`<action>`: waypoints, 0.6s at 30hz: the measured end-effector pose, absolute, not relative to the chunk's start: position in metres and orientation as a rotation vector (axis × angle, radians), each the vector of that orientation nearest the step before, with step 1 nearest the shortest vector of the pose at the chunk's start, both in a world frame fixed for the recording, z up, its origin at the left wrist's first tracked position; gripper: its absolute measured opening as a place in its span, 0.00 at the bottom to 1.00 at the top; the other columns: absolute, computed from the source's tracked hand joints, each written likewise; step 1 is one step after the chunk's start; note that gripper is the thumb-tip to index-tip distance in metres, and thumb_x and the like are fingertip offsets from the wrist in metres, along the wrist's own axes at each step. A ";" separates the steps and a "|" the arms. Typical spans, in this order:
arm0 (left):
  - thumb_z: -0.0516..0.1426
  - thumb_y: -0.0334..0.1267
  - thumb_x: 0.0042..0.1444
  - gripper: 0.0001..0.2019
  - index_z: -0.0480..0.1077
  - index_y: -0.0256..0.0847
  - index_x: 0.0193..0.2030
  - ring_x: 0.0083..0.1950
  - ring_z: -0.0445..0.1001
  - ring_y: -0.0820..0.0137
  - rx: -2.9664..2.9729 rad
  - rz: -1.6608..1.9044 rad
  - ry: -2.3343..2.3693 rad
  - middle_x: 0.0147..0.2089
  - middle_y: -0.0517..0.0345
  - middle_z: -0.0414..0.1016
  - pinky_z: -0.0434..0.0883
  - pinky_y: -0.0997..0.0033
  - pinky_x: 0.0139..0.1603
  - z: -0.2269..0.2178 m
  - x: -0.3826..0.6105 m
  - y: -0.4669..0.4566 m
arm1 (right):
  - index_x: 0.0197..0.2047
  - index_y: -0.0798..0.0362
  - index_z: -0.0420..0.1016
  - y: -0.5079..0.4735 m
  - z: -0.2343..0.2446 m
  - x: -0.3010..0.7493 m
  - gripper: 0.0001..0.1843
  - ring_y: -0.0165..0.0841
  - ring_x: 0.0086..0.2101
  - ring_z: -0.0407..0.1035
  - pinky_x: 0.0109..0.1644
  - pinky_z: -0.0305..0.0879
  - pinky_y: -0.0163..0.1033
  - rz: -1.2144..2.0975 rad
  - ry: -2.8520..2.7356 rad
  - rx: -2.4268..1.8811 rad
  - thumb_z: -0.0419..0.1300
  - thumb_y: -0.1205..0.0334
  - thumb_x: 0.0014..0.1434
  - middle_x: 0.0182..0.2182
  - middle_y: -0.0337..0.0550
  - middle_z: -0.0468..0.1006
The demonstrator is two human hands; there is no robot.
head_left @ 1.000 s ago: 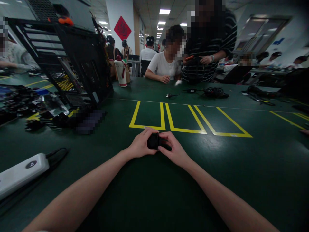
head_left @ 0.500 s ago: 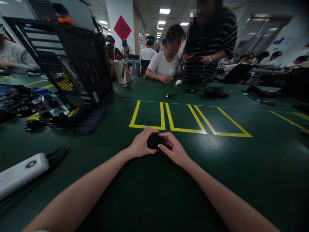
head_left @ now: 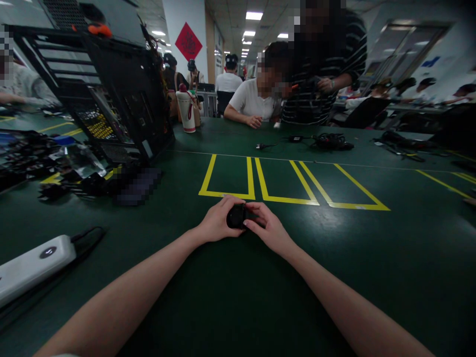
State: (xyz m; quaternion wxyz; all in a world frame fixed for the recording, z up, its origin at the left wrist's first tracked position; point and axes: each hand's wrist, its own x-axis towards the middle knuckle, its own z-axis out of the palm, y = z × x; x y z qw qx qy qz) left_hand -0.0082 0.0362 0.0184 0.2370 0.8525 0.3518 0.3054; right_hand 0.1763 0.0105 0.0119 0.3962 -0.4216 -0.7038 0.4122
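A small black rounded object (head_left: pixel 236 216) is held between both hands, just in front of the yellow tape marks. Its kind is too dark to make out. My left hand (head_left: pixel 217 221) wraps around its left side, thumb below and fingers above. On the other side, my right hand (head_left: pixel 268 228) pinches the object's right edge with thumb and fingertips. Both hands are close to the surface of the green table (head_left: pixel 238 297). The fingers hide part of the object.
Yellow tape outlines (head_left: pixel 290 202) lie beyond the hands. A black metal computer case (head_left: pixel 126 109) stands at the left, near a heap of black parts (head_left: pixel 26 158). A white device (head_left: pixel 37 267) with a cable is at lower left. Cables (head_left: pixel 330 142) and two people are across the table.
My hands and the black object stay almost in place. Across the table, the seated person leans toward the standing one, whose hands have shifted.
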 end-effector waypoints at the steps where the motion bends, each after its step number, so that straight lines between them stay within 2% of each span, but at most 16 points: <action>1: 0.62 0.36 0.43 0.29 0.56 0.47 0.51 0.52 0.65 0.60 2.334 0.837 0.968 0.51 0.55 0.62 0.67 0.56 0.50 0.018 -0.008 0.036 | 0.47 0.48 0.62 0.011 0.012 0.177 0.16 0.35 0.49 0.64 0.53 0.65 0.48 1.054 -1.786 -1.055 0.57 0.66 0.55 0.46 0.42 0.66; 6: 0.63 0.36 0.42 0.30 0.56 0.46 0.52 0.53 0.64 0.60 2.350 0.846 0.971 0.51 0.55 0.63 0.66 0.56 0.51 0.017 -0.008 0.037 | 0.45 0.47 0.64 0.010 0.007 0.177 0.16 0.34 0.51 0.62 0.56 0.63 0.47 1.023 -1.795 -0.964 0.58 0.68 0.52 0.48 0.41 0.63; 11: 0.63 0.38 0.42 0.29 0.56 0.46 0.52 0.52 0.65 0.60 2.349 0.864 0.987 0.51 0.55 0.63 0.66 0.57 0.51 0.015 -0.009 0.038 | 0.44 0.48 0.64 0.011 0.006 0.176 0.12 0.33 0.47 0.66 0.52 0.66 0.45 1.128 -1.725 -0.952 0.56 0.65 0.55 0.44 0.40 0.67; 18: 0.63 0.37 0.42 0.30 0.56 0.47 0.52 0.53 0.64 0.60 2.323 0.855 0.993 0.51 0.55 0.63 0.66 0.56 0.50 0.016 -0.009 0.038 | 0.49 0.48 0.62 0.011 0.010 0.177 0.17 0.36 0.51 0.63 0.54 0.64 0.48 1.150 -1.751 -1.060 0.56 0.64 0.56 0.48 0.43 0.66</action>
